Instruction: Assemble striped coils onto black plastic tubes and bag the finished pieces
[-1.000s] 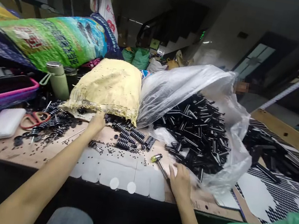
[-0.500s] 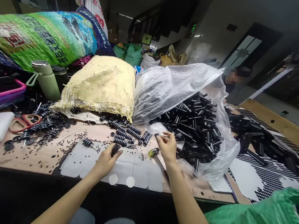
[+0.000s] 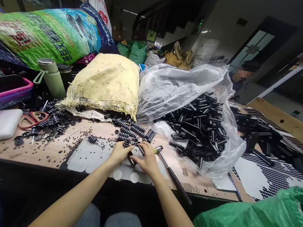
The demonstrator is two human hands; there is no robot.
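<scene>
At the middle of the bench, my left hand (image 3: 118, 153) is closed on a ridged black part, its fingers close to my right hand. My right hand (image 3: 147, 159) pinches a slim black piece (image 3: 141, 150) that meets the left hand's part; a dark piece also shows between the hands. Both hands are over the grey sheet (image 3: 89, 157). Rows of ridged black rollers (image 3: 125, 134) lie just beyond the fingers. A hammer-like tool with a yellow end and black handle (image 3: 177, 181) rests right of my right hand. One roller on a pin (image 3: 95, 140) lies to the left.
A clear plastic bag (image 3: 178, 91) spills black parts (image 3: 196, 120) at the right. Behind stand a yellow sack (image 3: 107, 79) and a green bottle (image 3: 52, 76). Red scissors (image 3: 32, 119), a white box (image 3: 1, 125) and a pink-rimmed basket (image 3: 2, 93) lie left. A person (image 3: 240, 76) is behind, right.
My right hand has moved left and down with the slim black piece, and now meets my left hand. My left hand has shifted slightly right. The view has shifted a little.
</scene>
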